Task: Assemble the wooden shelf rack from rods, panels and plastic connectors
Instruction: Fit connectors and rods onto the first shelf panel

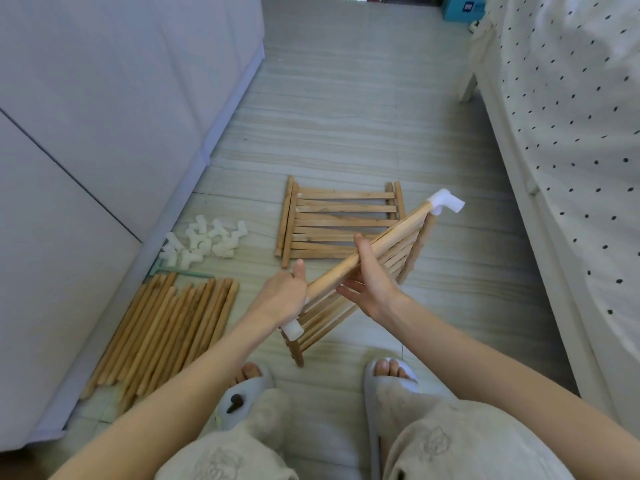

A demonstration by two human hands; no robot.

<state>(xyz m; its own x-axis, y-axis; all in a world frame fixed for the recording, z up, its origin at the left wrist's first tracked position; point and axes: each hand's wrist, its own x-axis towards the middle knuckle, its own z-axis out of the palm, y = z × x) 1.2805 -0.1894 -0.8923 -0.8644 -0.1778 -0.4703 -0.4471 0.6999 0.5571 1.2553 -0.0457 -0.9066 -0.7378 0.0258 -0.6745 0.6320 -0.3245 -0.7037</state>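
Note:
I hold a slatted wooden panel point(401, 258) tilted on edge above the floor, with a round rod point(332, 277) along its upper side. A white plastic connector point(446, 201) caps the rod's far end and another white connector point(292, 330) its near end. My left hand point(282, 297) grips the rod's near end just above the near connector. My right hand point(372, 275) supports the rod at its middle, thumb over the top and straight fingers underneath. Flat on the floor behind lies a second slatted panel point(343, 221).
A bundle of loose wooden rods point(166, 334) lies on the floor at the left. A pile of white connectors point(204, 242) sits beside the white cabinet point(104, 133). A bed with a dotted cover point(571, 133) runs along the right. My slippered feet point(388, 375) are below.

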